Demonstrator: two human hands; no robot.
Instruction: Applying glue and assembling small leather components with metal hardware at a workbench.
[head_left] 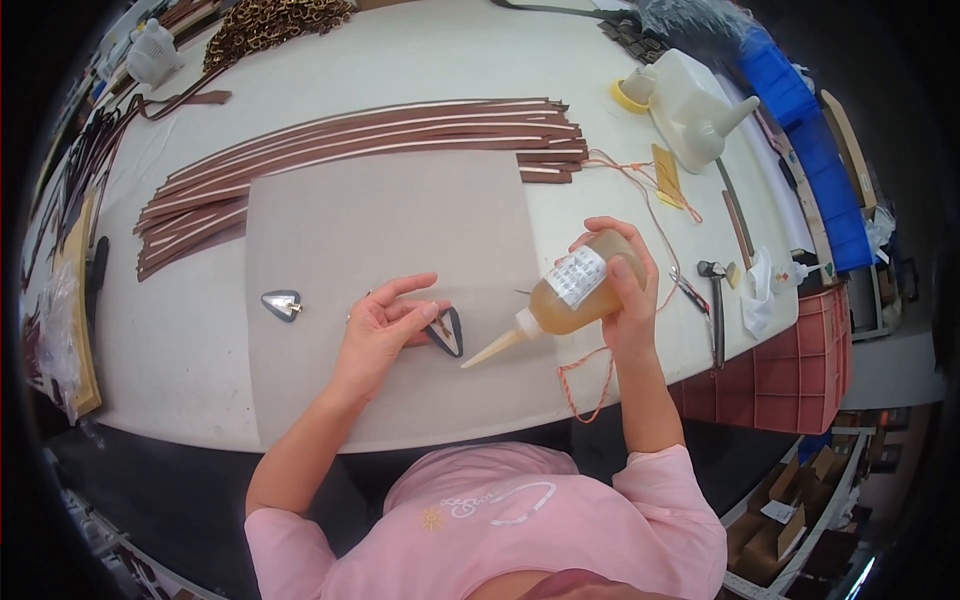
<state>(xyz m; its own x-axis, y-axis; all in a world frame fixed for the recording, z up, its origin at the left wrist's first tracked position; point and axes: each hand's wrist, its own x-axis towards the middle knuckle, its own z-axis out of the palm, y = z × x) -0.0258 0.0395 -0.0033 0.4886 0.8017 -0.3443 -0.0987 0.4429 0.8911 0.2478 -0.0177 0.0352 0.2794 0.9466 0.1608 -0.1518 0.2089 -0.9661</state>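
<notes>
My right hand is wrapped round a squeeze bottle of amber liquid, tilted with its long tapered nozzle down to the left. Between the thumb and fingers of my left hand is a small triangular piece with a dark rim and a paler inside. The nozzle tip hangs just right of this piece, apart from it. A similar dark-rimmed triangular piece, with a shiny middle and a small gold-coloured part, lies by the left edge of the grey mat.
Brown strips with pale edges lie in a bundle behind the mat. A white plastic jug stands at the back right. Right of the mat are a hammer, pliers and orange cord. Gold-coloured hardware is heaped at the back.
</notes>
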